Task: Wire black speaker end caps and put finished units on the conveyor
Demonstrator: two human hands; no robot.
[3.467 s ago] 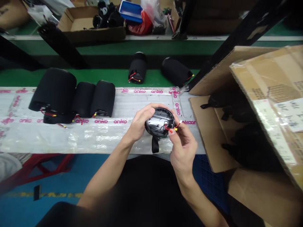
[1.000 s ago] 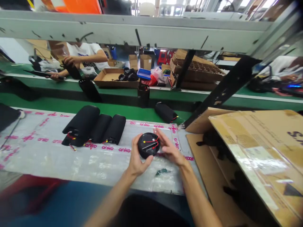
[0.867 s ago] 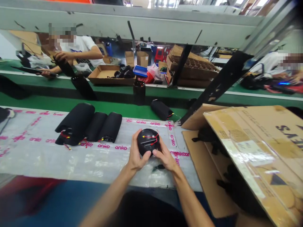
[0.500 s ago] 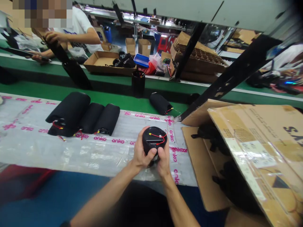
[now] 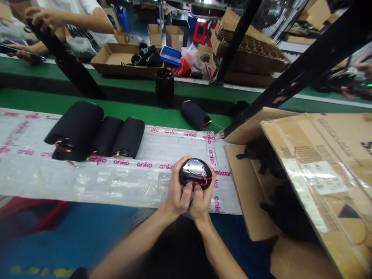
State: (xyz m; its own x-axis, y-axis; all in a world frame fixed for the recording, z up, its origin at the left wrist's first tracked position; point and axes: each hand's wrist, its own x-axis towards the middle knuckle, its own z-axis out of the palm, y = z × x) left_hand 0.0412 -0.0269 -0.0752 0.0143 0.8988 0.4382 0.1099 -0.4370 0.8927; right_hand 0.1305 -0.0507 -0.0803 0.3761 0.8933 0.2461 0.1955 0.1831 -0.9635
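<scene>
Black wired unit held in both hands, lower center of frame

Black unit: gripped above the near part of the plastic-covered tabletop, its glossy end facing up toward the camera. Red wires lie across that end; a yellow connector shows near its upper left.

Left hand: closed around the unit's left side, fingers curled, thumb at the near edge. Right hand: closed around the right side, thumb likewise at the near edge. Thumbs side by side; far fingertips of the right hand hidden.

Left part of tabletop: cluster of black fabric-covered cylinders, lying close together, the leftmost one on top of another; red wires with yellow connectors at the near ends. Green surface beyond: one dark cylinder upright, one black cylinder on its side, its wired end toward lower right.

Right of frame: open cardboard carton, dark items inside. Top center: blue tray beside a shallow cardboard box. Upper left: another person's arm.
</scene>
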